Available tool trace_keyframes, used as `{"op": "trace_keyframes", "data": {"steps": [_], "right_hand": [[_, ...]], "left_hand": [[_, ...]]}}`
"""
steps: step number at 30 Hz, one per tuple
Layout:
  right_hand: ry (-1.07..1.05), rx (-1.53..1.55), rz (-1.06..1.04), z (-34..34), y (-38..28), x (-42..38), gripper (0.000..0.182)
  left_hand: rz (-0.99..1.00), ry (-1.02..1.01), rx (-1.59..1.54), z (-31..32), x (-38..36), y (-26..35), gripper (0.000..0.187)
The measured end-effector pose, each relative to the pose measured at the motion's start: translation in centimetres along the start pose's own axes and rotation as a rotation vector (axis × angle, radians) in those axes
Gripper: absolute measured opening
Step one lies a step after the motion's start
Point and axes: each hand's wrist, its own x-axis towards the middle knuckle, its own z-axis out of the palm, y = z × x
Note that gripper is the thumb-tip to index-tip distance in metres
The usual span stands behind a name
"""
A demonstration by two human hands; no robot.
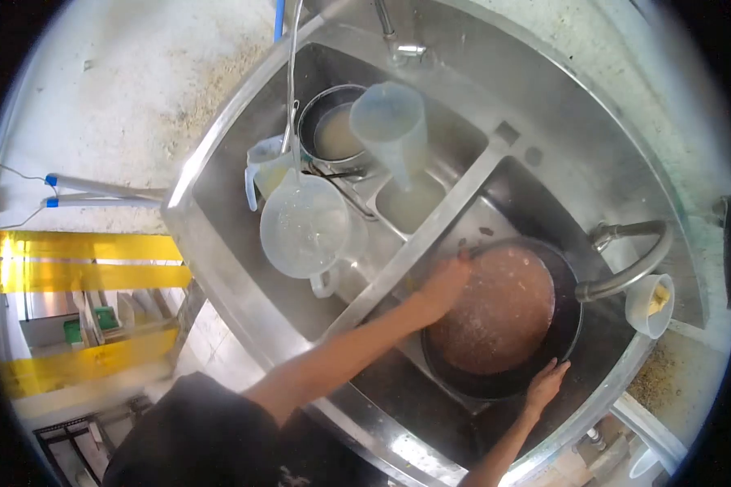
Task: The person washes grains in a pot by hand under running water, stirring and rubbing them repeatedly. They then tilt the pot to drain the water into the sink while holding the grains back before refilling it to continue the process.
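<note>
A large dark pot holding cloudy reddish-brown liquid sits in the right sink basin. My left hand is closed at the pot's near-left rim, its fingertips partly hidden. On the lower right side, my right hand grips the rim with fingers curled over the edge. The curved tap reaches in over the pot's right edge. A few small dark bits lie on the basin floor beyond the pot.
A divider separates the left basin, which holds a water-filled clear pitcher under a thin hose, another tall pitcher, a measuring jug and a smaller dark pot. A white cup stands at the right edge.
</note>
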Motion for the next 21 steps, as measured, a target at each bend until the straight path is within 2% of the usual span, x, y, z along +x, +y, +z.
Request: {"op": "trace_keyframes", "data": {"steps": [1, 4, 6, 9, 11, 12, 13, 14, 16, 18, 19, 21], "right_hand": [[0.030, 0.027, -0.042, 0.4, 1.5, 0.7, 0.035], [0.096, 0.144, -0.058, -2.0, 0.1, 1.3, 0.039], [-0.055, 0.089, -0.032, -2.2, 2.5, 0.9, 0.043], [-0.030, 0.047, 0.010, -1.5, 2.3, 0.5, 0.041], [-0.061, 0.024, 0.010, -1.4, 2.0, 0.4, 0.035], [-0.069, 0.025, 0.017, -1.5, 2.0, 0.3, 0.035], [-0.076, 0.029, 0.007, -1.6, 1.8, 0.3, 0.034], [-0.076, 0.035, -0.003, -1.7, 1.6, 0.3, 0.033], [-0.055, 0.030, -0.011, -1.6, 1.4, 0.3, 0.033], [-0.034, 0.020, -0.015, -1.8, 1.3, 0.4, 0.032], [-0.032, 0.028, -0.015, -1.8, 1.1, 0.4, 0.031], [-0.028, 0.040, -0.013, -1.9, 0.8, 0.2, 0.031]], "left_hand": [[0.004, 0.004, -0.002, 0.8, -1.3, -0.2, 0.020], [-0.056, -0.031, -0.073, 2.3, -3.9, -0.9, 0.023], [-0.121, -0.141, -0.181, 1.6, -5.9, -0.8, 0.027], [-0.014, -0.106, -0.108, -4.1, -4.9, -0.3, 0.028], [0.088, 0.235, -0.354, -9.8, -1.0, 0.5, 0.028], [0.100, 0.348, -0.279, -14.3, 1.4, 0.9, 0.024], [0.188, 0.606, -0.325, -16.2, 4.7, -0.3, 0.022], [0.266, 0.653, -0.339, -19.2, 8.1, -2.1, 0.018], [0.297, 0.800, -0.060, -23.0, 14.8, -6.1, 0.026], [0.430, 0.783, 0.363, -24.7, 20.3, -11.9, 0.036], [0.440, 0.782, 0.357, -25.8, 21.5, -13.2, 0.036], [0.447, 0.487, 0.580, -26.7, 22.6, -14.2, 0.040]]}}
